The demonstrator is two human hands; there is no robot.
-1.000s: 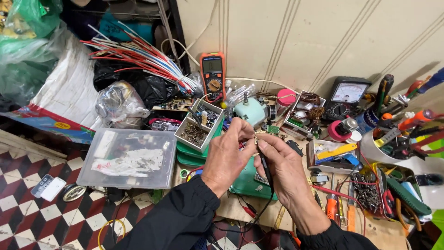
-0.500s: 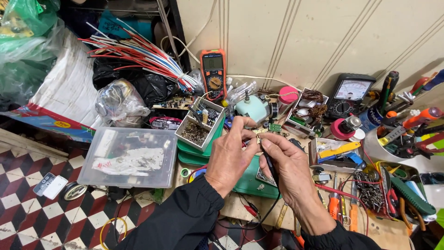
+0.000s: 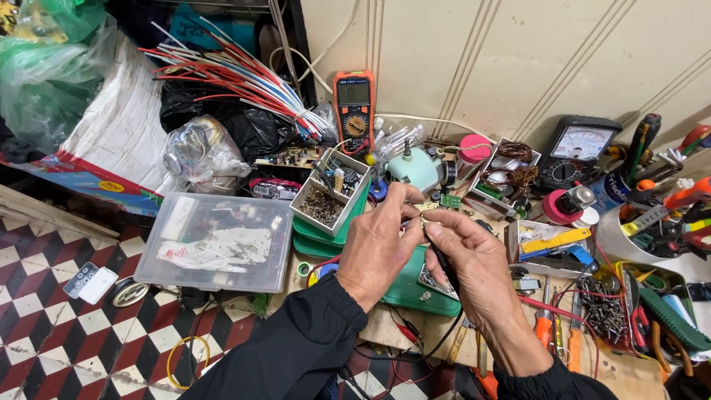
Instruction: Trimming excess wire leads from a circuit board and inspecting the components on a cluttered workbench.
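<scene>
Soldering iron [image 3: 443,261], a slim black tool with a dark cord trailing from its lower end, sits in the right hand [image 3: 474,270], whose fingers are curled tightly round the handle. Its tip reaches up to the point where both hands meet, above a green plastic case [image 3: 415,292] on the cluttered bench. The left hand [image 3: 378,244] pinches a tiny part [image 3: 421,222] between thumb and fingertips, too small to identify, and the right thumb and forefinger close in on the same spot.

Just left of the hands, an open grey parts box [image 3: 331,194] holds small dark screws and bits in one section and upright components in another; it rests on stacked green trays [image 3: 318,241]. Further left lies a shut clear plastic box [image 3: 215,241] with white papers or bags inside. Behind the hands a second open box [image 3: 505,174] carries coils of copper wire. At the far right a white tub [image 3: 629,233] bristles with pliers and screwdrivers, and a small tray [image 3: 603,307] below it is full of dark screws.

An orange digital multimeter [image 3: 354,107] leans upright against the wall, with a bundle of red, white and blue wires [image 3: 229,78] to its left. A black analogue meter [image 3: 576,148] with a pale dial stands on the right. A yellow flat packet [image 3: 548,241] lies beside the right hand. A green plastic bag [image 3: 37,67] fills the upper left corner, over a white sheet with a red and blue edge [image 3: 96,174].
</scene>
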